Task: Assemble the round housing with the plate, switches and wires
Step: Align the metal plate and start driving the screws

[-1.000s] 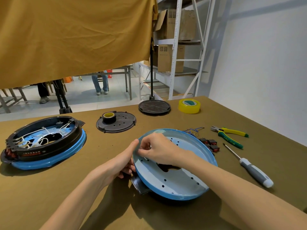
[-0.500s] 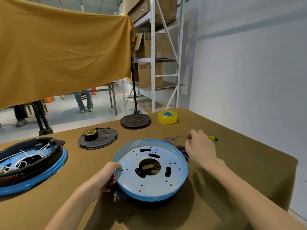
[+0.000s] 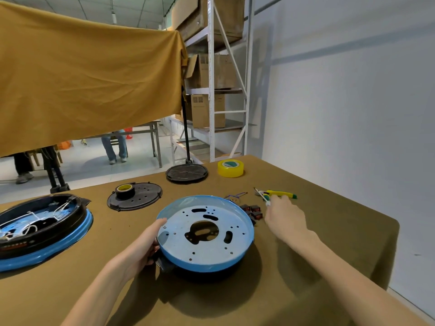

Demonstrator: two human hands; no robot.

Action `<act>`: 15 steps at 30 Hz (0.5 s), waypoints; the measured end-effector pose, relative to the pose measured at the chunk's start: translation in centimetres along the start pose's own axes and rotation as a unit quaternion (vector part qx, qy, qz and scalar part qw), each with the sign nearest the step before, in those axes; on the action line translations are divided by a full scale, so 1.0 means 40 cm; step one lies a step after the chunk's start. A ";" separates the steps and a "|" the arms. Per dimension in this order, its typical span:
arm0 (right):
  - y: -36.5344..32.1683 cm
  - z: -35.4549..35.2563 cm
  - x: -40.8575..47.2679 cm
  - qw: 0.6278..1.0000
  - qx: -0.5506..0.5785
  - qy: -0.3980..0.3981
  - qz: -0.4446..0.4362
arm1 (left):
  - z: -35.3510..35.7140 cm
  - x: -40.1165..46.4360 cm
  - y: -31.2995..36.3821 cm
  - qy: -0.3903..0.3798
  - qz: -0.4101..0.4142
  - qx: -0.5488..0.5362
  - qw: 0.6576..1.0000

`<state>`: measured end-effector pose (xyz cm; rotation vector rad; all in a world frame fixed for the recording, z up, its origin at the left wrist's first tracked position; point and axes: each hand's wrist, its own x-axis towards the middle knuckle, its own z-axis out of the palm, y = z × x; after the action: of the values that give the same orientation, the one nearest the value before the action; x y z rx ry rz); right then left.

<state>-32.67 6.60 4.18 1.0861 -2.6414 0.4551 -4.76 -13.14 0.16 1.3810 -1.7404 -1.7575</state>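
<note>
The blue round housing [image 3: 244, 251] sits on the brown table in front of me, with a pale perforated plate [image 3: 179, 241] lying inside it. My left hand [image 3: 141, 245] grips the housing's left rim, thumb over the edge. My right hand [image 3: 284, 220] hovers to the right of the housing with its fingers curled round the screwdriver [image 3: 267, 203], of which only a white end shows. Black and red switches [image 3: 250, 209] lie between the housing and that hand. Thin wires [image 3: 234, 196] lie just behind the housing.
Green and yellow pliers [image 3: 281, 194] lie beyond my right hand. Further back are a yellow tape roll [image 3: 230, 168], a black round cover [image 3: 187, 172] and a black disc [image 3: 146, 196] with a tape roll [image 3: 124, 190] on it. A second wired housing [image 3: 47, 231] sits far left. The table's right edge is close.
My right hand left the housing rim, swung right past the switches and closed on the screwdriver. The housing now lies flat, and my left hand stays on its rim.
</note>
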 end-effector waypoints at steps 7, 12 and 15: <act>-0.163 -0.105 -0.006 0.888 0.456 -0.044 -0.038 | -0.008 -0.040 -0.005 -0.019 0.025 -0.016 0.999; -0.247 -0.096 0.000 0.776 0.627 -0.062 -0.023 | -0.027 -0.030 -0.015 -0.019 0.019 -0.008 1.000; -0.297 -0.080 0.019 0.709 0.705 -0.034 0.017 | -0.050 -0.017 -0.019 -0.034 -0.013 -0.028 0.999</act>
<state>-24.35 -0.71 9.65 1.2426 -1.9757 2.6884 -2.56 -13.66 0.15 1.3426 -1.7015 -1.8727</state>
